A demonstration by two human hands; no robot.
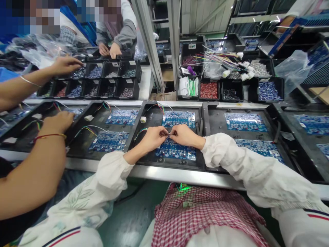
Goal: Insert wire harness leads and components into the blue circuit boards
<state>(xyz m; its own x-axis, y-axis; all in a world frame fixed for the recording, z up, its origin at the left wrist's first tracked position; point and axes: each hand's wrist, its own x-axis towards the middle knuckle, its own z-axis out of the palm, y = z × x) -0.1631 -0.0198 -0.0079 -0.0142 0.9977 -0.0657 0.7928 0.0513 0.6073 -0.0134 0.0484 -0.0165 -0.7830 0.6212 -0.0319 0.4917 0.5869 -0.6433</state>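
My left hand (155, 137) and my right hand (185, 134) meet over the top edge of a blue circuit board (177, 152) in a black tray (144, 159). The fingertips of each hand are pinched together, almost touching one another. Something tiny and dark shows between them, too small to name. Just beyond my fingers lies a second blue circuit board (178, 118) in the same tray. Coloured wires (160, 107) with a white connector (143, 119) lie at the tray's left side. White sleeves cover both my forearms.
More trays with circuit boards (245, 122) line the rail (190, 175) on both sides. Behind stand bins of red parts (208, 91) and blue parts (269, 91). At left, a co-worker's hands (58, 121) reach over trays and bins. A metal post (150, 44) rises beyond.
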